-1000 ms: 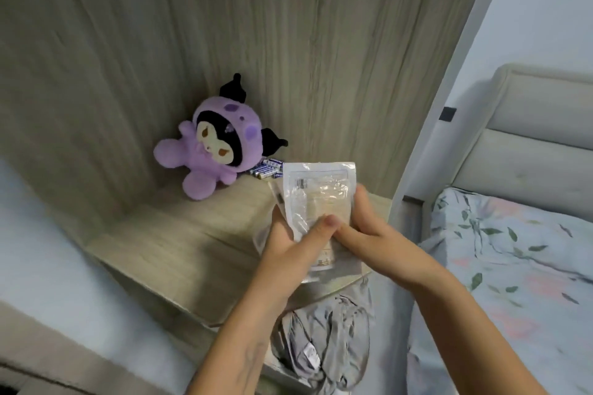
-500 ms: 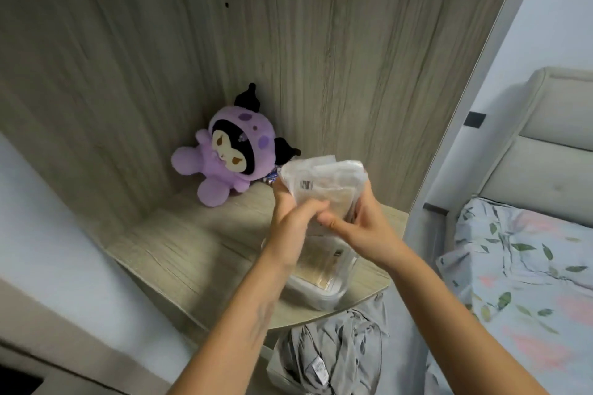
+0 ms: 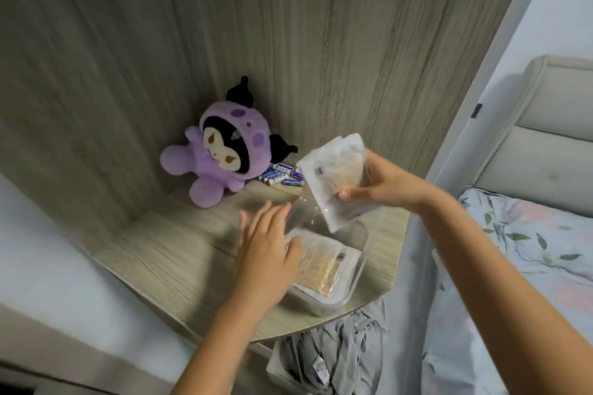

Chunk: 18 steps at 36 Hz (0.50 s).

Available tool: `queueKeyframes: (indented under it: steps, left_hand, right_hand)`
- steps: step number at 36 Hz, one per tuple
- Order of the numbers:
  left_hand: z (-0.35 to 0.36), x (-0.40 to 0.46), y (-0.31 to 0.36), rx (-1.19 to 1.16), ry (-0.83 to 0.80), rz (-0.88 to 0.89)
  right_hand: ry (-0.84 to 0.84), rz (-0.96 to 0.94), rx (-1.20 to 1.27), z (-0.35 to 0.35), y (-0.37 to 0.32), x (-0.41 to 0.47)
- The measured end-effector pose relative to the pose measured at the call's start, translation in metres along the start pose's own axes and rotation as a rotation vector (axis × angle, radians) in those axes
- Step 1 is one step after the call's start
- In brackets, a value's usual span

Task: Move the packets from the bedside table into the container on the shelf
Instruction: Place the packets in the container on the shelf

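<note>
**One packet in, a stack yet to go down**

Several packets [image 3: 333, 176], held as a stack, sit right of the frame's centre, tilted with the lower corner dipping inside the rim of the container [image 3: 359, 279]. The right hand [image 3: 388, 184] grips them, thumb across the front face and fingers curled behind. One more packet [image 3: 324, 263] lies flat on the container's floor, just below centre.

The left hand [image 3: 268, 245] is spread, fingers straight and holding nothing, hovering at the container's left edge; whether it touches the wall I cannot tell, since the plastic is clear and the hand blurred.

To do this step well, I would press that flat left hand against the container's side so the light tub does not slide on the shelf [image 3: 154, 253], whose front edge is close. The right hand should level the stack to match the packet below, lower it until it rests, and only then loosen the fingers. Dropped from a tilt, slick pouches would likely fan out or catch on the rim.

Further out, a plush [image 3: 221, 151] leans in the shelf's corner at centre left, with batteries [image 3: 282, 174] just beside it, well out of the way. Grey cloth [image 3: 333, 353] lies below the shelf, and a bed [image 3: 519, 250] fills the right edge.
</note>
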<state>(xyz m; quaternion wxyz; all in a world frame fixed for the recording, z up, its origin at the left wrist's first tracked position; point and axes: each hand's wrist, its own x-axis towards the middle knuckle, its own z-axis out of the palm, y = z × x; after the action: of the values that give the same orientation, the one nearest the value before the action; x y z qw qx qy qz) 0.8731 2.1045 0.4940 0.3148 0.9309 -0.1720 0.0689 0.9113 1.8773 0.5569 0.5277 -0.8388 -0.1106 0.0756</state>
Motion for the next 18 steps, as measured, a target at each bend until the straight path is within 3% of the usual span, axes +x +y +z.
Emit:
queueKeyframes:
  steps: [2, 5, 7, 11, 14, 18]
  left_hand:
    - [0.002, -0.003, -0.003, 0.184, -0.072, -0.005]
    - [0.006, -0.003, -0.007, 0.172, -0.151, -0.058]
    - [0.009, -0.003, -0.008, 0.108, -0.146, -0.059]
    - [0.014, -0.003, -0.01, -0.165, -0.149, -0.095]
    - [0.016, -0.002, -0.012, -0.118, -0.133, -0.07]
    - [0.012, -0.003, -0.008, -0.019, -0.172, -0.089]
  right_hand:
    - [-0.117, 0.135, -0.303, -0.007, -0.001, 0.017]
    - [-0.259, 0.287, -0.76, -0.001, 0.007, 0.04]
    - [-0.393, 0.352, -0.841, 0.009, 0.015, 0.048]
    - [-0.593, 0.58, -0.587, 0.023, 0.029, 0.052]
    - [-0.643, 0.654, -0.262, 0.023, 0.042, 0.055]
    - [-0.686, 0.659, -0.031, 0.024, 0.046, 0.052]
